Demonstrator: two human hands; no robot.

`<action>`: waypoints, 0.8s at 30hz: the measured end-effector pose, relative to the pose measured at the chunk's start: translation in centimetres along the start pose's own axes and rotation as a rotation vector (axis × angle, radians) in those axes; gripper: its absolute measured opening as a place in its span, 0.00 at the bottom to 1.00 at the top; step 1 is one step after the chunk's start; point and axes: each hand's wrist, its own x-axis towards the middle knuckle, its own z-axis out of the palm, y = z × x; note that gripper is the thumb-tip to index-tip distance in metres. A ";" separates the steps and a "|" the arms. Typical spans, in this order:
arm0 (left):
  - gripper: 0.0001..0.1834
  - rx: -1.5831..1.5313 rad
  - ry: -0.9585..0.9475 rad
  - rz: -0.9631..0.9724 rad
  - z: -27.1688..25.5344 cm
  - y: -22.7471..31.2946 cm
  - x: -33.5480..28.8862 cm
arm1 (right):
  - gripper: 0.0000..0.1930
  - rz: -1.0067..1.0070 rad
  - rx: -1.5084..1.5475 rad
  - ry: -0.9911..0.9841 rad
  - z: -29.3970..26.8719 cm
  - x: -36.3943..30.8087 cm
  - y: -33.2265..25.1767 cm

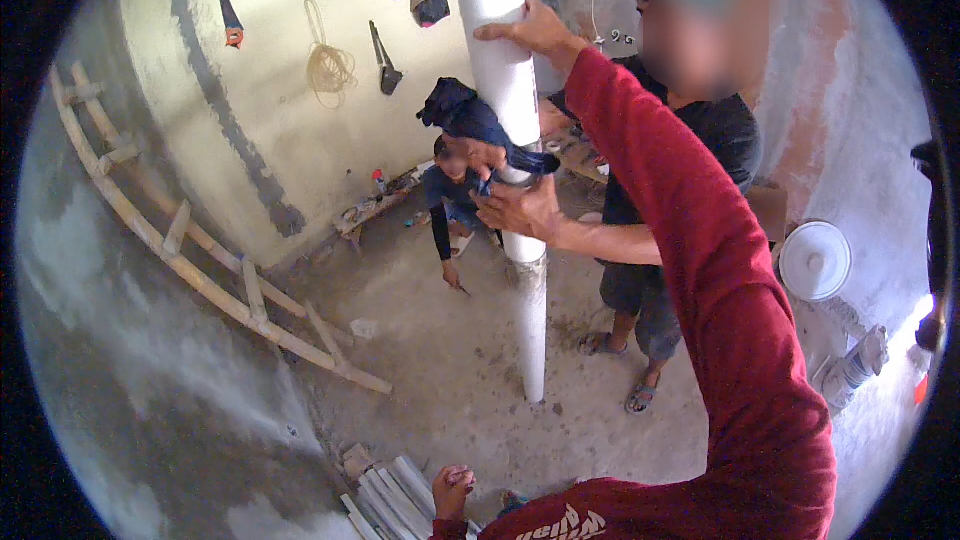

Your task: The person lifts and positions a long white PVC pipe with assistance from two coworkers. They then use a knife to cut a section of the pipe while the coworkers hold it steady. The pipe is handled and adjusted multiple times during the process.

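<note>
A long white pipe [500, 50] stands upright in the middle of the room, its lower end on the floor. High on it, my right hand [540, 32] grips the side, with my red-sleeved arm stretched up from the lower right. Below that, a dark cloth [465, 125] is wrapped round the pipe, and the hand of a person in a dark shirt [520, 212] presses on it. Down by my body, my left hand [453, 492] has curled fingers; whatever they hold, if anything, is hidden.
Another person [452, 190] crouches behind the pipe, one hand toward the floor. A wooden ladder [215, 295] leans at the left. Several pale lengths [390, 500] lie near my left hand. A handsaw [231, 20] and coiled cord [330, 72] hang on the wall. A white bucket [815, 260] is at the right.
</note>
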 end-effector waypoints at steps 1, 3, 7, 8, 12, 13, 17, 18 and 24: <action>0.13 0.000 0.029 -0.023 -0.4 -0.4 -0.5 | 0.39 0.034 -0.017 -0.047 0.1 0.6 0.0; 0.13 0.017 0.073 -0.061 -1.4 -0.9 -1.7 | 0.35 0.077 -0.043 -0.046 0.3 1.4 -0.1; 0.14 0.018 0.169 -0.086 -3.3 -0.9 -3.3 | 0.36 -0.090 0.051 -0.107 0.0 1.9 -1.1; 0.14 0.017 0.200 -0.112 -3.8 -0.9 -3.5 | 0.37 -0.029 0.128 -0.110 -0.2 1.9 -1.4; 0.15 0.062 0.186 -0.224 -5.9 -0.7 -2.1 | 0.37 0.147 0.280 -0.193 -1.4 2.9 -2.3; 0.16 0.031 0.173 -0.230 -6.4 -0.6 -1.7 | 0.38 0.098 0.219 -0.176 -1.4 3.5 -2.5; 0.16 0.012 0.124 -0.192 -7.4 0.1 0.3 | 0.33 -0.086 -0.003 -0.188 -1.1 5.5 -2.6; 0.16 0.021 0.131 -0.200 -7.5 0.3 0.8 | 0.30 -0.116 -0.021 -0.228 -0.8 5.8 -2.8; 0.17 0.014 0.172 -0.193 -7.7 -0.6 1.1 | 0.26 -0.246 0.089 -0.052 0.6 5.6 -4.0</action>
